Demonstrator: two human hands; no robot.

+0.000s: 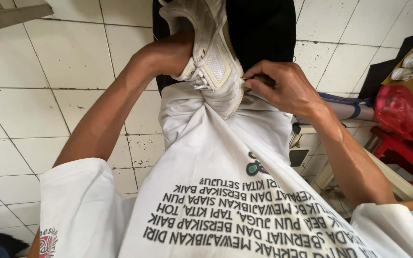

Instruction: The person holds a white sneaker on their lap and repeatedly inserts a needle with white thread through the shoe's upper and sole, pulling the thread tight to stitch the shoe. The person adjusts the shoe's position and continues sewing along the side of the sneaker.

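Item: white sneaker [214, 62], resting on the lap against the white shirt [216, 157]. Left hand [170, 55] is clasping its side, grip closed; right hand [283, 86] is pinching the sole edge. Judged step: working the sole seam; next calls for a steady hold.

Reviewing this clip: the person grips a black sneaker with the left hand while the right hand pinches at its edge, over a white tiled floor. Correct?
Not quite. The sneaker is white, not black, as the head view shows. The left hand does grip it, and the right hand pinches at its edge, above the white tiled floor.
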